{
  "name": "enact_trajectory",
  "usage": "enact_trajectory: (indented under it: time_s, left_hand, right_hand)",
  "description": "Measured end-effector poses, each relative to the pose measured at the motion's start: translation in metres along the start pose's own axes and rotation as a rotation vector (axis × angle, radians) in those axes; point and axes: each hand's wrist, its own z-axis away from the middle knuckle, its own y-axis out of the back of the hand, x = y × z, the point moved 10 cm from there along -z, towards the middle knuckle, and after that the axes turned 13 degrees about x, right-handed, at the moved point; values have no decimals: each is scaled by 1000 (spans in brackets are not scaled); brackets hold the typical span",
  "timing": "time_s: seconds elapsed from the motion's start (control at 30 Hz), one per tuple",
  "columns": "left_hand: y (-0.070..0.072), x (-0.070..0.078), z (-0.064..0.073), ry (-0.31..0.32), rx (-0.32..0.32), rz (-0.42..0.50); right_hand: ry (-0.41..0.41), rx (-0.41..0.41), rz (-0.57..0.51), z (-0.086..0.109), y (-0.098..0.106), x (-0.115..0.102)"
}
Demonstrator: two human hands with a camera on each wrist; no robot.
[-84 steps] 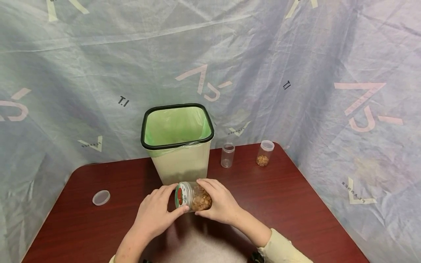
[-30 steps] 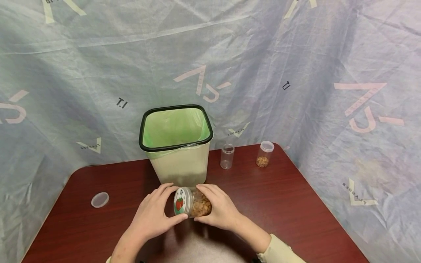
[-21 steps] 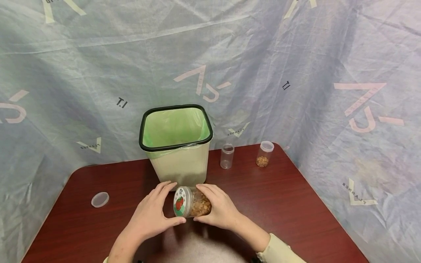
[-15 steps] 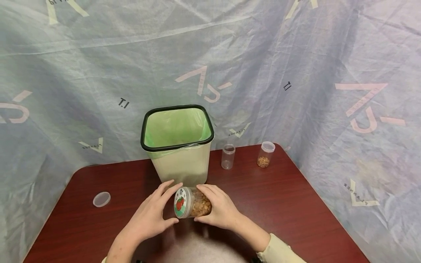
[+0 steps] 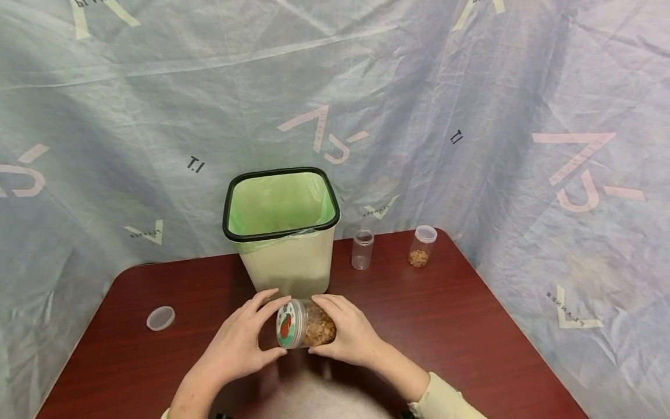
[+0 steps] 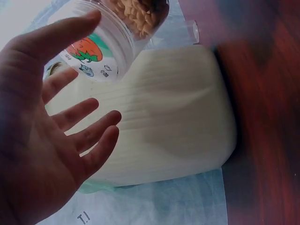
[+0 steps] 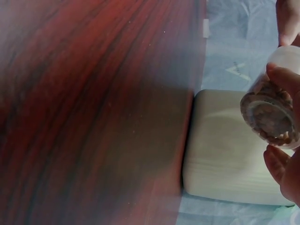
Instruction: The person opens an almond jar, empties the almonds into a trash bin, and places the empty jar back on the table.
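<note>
While the person's right grip (image 5: 348, 329) curls round a clear plastic jar (image 5: 318, 326) of brown pieces, holding it sideways above the dark red desk (image 5: 445, 326), the left grip (image 5: 241, 334) is spread loosely about its round white-and-green screw lid (image 5: 288, 325); whether the thumb touches, I cannot tell. The step in hand seems to be turning this lid, to loosen or to tighten. Next, probably, the left fingers should pinch it and twist, with the jar steady. Just beyond stands a cream plastic bin (image 5: 293, 262); right of it, a small uncovered clear jar (image 5: 362, 250) and a small white-capped jar (image 5: 421, 247); well left, a flat translucent lid (image 5: 160, 318).
</note>
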Motion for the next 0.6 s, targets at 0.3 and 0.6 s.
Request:
enact_trajectory:
  time_s: [0.3, 0.6]
  left_hand:
    - [-1, -7, 2, 79, 24, -108]
    - [-4, -14, 4, 99, 37, -205]
  right_hand:
    - [-22, -17, 3, 1, 1, 0]
    - [-12, -9, 16, 1, -1, -1]
